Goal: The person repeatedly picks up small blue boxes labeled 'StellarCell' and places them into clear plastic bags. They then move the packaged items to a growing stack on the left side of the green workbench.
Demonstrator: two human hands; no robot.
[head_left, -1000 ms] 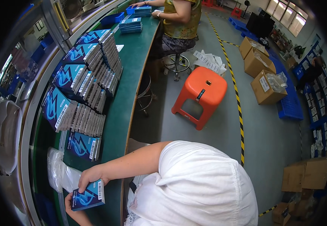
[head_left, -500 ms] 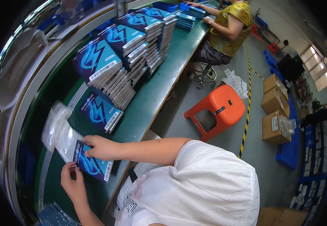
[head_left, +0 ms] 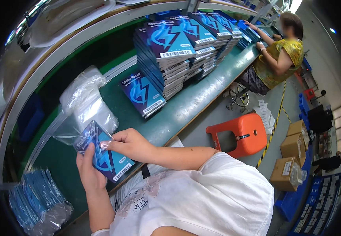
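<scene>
A flat blue box point(head_left: 120, 160) with a lightning design is held tilted between my two hands. A clear plastic bag point(head_left: 69, 137) covers its far left end; how far the bag reaches along the box is hard to see. My left hand point(head_left: 91, 168) grips the left edge, thumb on top. From the right, my right hand point(head_left: 130, 144) is closed on the upper edge, its thumb pressing the top face. Just beyond lies a pile of clear bags point(head_left: 90, 98). To its right, a short stack of the same boxes point(head_left: 143, 94) rests on the green table point(head_left: 178, 122).
Tall stacks of blue boxes point(head_left: 170, 39) stand farther along the table. Bagged boxes point(head_left: 34, 196) lie at the near left. A co-worker point(head_left: 278, 59) sits at the far end. An orange stool point(head_left: 243, 135) and cardboard cartons point(head_left: 286, 171) are on the floor at right.
The view has swung left. The box's far left end now has a clear bag over it. My left hand has moved from the box's corner to a grip along its left edge.
</scene>
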